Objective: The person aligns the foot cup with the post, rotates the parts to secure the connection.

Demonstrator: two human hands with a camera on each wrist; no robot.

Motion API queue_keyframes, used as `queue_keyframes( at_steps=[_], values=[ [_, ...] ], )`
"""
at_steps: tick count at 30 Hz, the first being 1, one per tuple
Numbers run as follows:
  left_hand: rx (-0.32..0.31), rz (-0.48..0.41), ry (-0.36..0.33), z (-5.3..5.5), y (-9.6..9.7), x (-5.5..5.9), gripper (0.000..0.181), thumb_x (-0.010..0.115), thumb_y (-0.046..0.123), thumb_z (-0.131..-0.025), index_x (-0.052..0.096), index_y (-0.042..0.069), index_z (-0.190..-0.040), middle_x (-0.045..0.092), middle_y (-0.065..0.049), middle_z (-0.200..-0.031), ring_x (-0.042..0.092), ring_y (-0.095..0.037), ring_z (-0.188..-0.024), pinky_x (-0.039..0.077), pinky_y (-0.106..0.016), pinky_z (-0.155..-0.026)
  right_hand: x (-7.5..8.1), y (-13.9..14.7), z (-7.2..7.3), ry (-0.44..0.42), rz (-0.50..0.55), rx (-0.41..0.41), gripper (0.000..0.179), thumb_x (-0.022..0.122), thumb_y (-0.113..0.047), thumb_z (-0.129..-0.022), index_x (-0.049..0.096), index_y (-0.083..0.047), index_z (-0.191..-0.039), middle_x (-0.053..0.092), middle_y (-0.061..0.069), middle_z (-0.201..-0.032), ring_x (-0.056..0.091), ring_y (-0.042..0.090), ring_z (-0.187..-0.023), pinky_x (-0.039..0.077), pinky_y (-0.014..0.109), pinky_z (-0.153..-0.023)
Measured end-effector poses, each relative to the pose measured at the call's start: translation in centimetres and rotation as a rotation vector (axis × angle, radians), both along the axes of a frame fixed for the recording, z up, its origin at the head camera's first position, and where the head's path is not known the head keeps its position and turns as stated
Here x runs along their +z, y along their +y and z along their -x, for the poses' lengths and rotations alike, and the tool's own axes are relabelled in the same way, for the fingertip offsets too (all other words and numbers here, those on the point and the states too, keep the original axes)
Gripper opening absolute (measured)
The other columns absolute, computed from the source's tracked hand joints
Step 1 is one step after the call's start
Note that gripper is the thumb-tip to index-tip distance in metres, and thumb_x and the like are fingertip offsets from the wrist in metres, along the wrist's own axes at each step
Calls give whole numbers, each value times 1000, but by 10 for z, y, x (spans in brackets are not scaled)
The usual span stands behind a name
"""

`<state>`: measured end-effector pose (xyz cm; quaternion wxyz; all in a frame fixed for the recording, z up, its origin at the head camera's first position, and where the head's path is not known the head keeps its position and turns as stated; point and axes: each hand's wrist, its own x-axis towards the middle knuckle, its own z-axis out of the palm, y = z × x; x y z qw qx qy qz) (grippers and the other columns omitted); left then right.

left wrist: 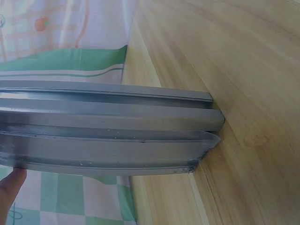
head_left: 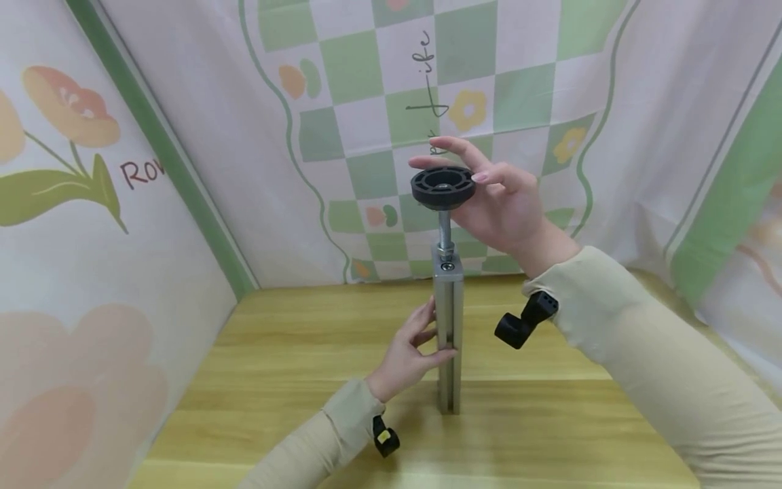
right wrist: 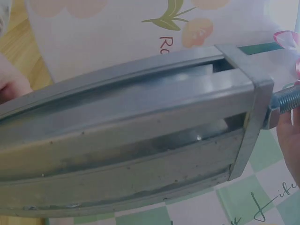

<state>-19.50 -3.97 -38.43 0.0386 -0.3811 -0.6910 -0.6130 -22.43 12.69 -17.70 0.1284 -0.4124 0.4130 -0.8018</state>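
Note:
A silver slotted aluminium profile stands upright on the wooden table, its lower end against the wood in the left wrist view. On top is an end plate with a screw. From it a threaded rod with a nut rises to a round black levelling foot, hollow side up. My left hand grips the profile around its middle, thumb on the near side and fingers behind. Beside the foot, my right hand has its thumb at the rim, with long, extended fingers reaching past the far side.
The wooden table runs back to a hanging curtain with green checks. Another printed curtain closes off the left side. Black wrist-worn camera mounts hang below both sleeves.

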Motion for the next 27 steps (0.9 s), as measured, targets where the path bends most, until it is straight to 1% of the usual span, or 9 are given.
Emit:
queue_keyframes(
  at_steps=[5, 8, 15, 18, 23, 27],
  values=[
    [-1, -10, 27, 0, -1, -1, 84, 68, -8, -82, 23, 11, -150, 37, -18, -145, 46, -33, -125, 45, -35, -103, 0, -4, 0, -11, 21, 22, 51, 58, -17, -71, 50, -11, -122, 52, 13, -123, 50, 26, -109, 39, 31, -100],
    [0, -10, 23, 0, -1, 0, 84, 68, -8, -81, 23, 10, -150, 37, -18, -145, 45, -33, -126, 45, -35, -103, -2, -5, 0, 11, 24, 22, 48, 56, -18, -74, 52, -11, -121, 53, 13, -121, 49, 24, -111, 38, 31, -102],
    [7, -3, 0, -2, -2, 2, 84, 68, -7, -81, 23, 9, -150, 36, -17, -146, 45, -33, -126, 44, -35, -104, -9, -7, 2, 32, 68, 63, 41, 51, -17, -80, 51, -12, -121, 54, 13, -121, 52, 24, -111, 35, 28, -104],
    [3, 0, -1, -1, -2, 2, 83, 68, -7, -81, 23, 8, -150, 36, -16, -146, 44, -33, -126, 43, -34, -104, -11, -7, 3, 64, 78, 40, 39, 51, -18, -82, 50, -13, -121, 54, 12, -120, 53, 23, -110, 35, 27, -102],
    [6, 2, -4, -1, -2, 1, 83, 68, -7, -81, 23, 8, -150, 36, -16, -146, 44, -32, -127, 44, -34, -104, -12, -7, 4, 134, 70, -23, 36, 52, -17, -84, 49, -14, -120, 55, 11, -120, 53, 20, -107, 38, 28, -99],
    [13, -3, 3, -1, -2, 1, 83, 68, -7, -82, 23, 8, -150, 36, -17, -146, 45, -33, -126, 44, -35, -104, -13, -7, 4, 179, 71, -51, 34, 51, -15, -87, 47, -14, -121, 56, 10, -121, 53, 20, -108, 39, 29, -99]
  ],
)
